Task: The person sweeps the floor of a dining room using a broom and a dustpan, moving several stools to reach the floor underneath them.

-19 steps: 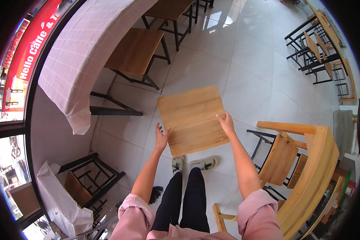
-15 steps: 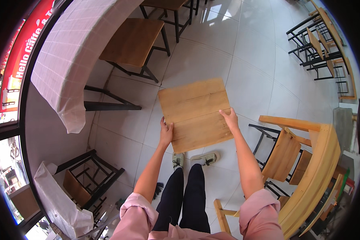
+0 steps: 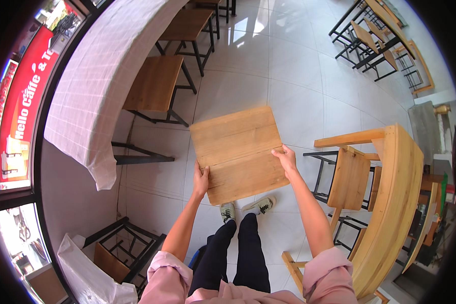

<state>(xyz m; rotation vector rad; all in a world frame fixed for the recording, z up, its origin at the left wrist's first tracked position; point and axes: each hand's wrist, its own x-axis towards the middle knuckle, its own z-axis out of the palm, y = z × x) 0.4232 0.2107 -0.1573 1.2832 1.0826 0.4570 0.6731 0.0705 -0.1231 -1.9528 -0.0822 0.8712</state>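
A rectangular light-brown wooden board (image 3: 238, 152) with a seam across its middle is held out flat in front of me, above the floor. My left hand (image 3: 201, 178) grips its left edge near the lower corner, thumb on top. Around the right edge my right hand (image 3: 285, 159) is closed, its thumb also lying on the upper face. The board resembles the seats of the stools nearby, but whatever is beneath it is hidden. My shoes (image 3: 258, 205) show on the tiles just below its near edge.
Along the left stands a table under a pale checked cloth (image 3: 93, 96), with wooden stools (image 3: 154, 83) on black metal legs beside it. A light wooden counter (image 3: 390, 213) curves along my right, a stool (image 3: 349, 177) tucked against it. Another table (image 3: 382, 23) stands far right.
My view has turned a little, so the left-hand table and stools sit lower and the right-hand furniture has shifted left. Both hands still hold the board, slightly lower and further left in the picture.
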